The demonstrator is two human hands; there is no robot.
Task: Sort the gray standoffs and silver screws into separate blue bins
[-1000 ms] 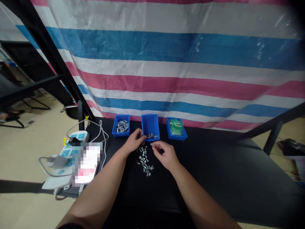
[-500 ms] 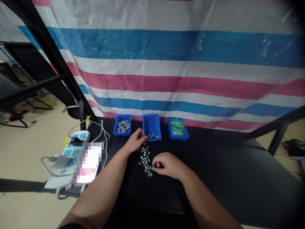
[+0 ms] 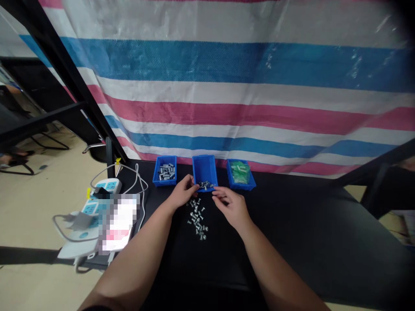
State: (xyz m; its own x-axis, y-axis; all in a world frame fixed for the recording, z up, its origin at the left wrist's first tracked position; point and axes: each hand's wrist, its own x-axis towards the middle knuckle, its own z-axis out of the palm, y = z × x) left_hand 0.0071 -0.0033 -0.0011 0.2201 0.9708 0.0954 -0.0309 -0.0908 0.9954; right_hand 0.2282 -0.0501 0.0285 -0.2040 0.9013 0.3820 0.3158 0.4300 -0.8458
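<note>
We have three blue plastic bins in a row along the far side of the black tabletop (image 3: 301,224). Our left hand (image 3: 183,191) grasps the middle bin (image 3: 204,164) at its near left corner, the thumb over the rim. Inside that bin, small metal fasteners (image 3: 205,185) gather in a cluster against the near wall, while the bare blue floor shows behind them; they are too small for us to tell their exact kind.

Our right hand (image 3: 232,207) is at the near right corner of the same bin, fingers loosely curled, thumb and index fingertip parted, with nothing that we can see between them. On the tabletop just in front of the bin, between our forearms, silver round-headed screws (image 3: 197,220) lie in a loose, elongated scatter, some on their sides, pointing different ways.

The left bin (image 3: 164,183) holds a layer of short metal cylinders (image 3: 166,171), lying at mixed angles. The right bin (image 3: 245,187), turned slightly askew, holds a green plastic packet (image 3: 240,172) that rises to about the rim. Farther left, a white power strip (image 3: 110,186) with cables sits on the table.
</note>
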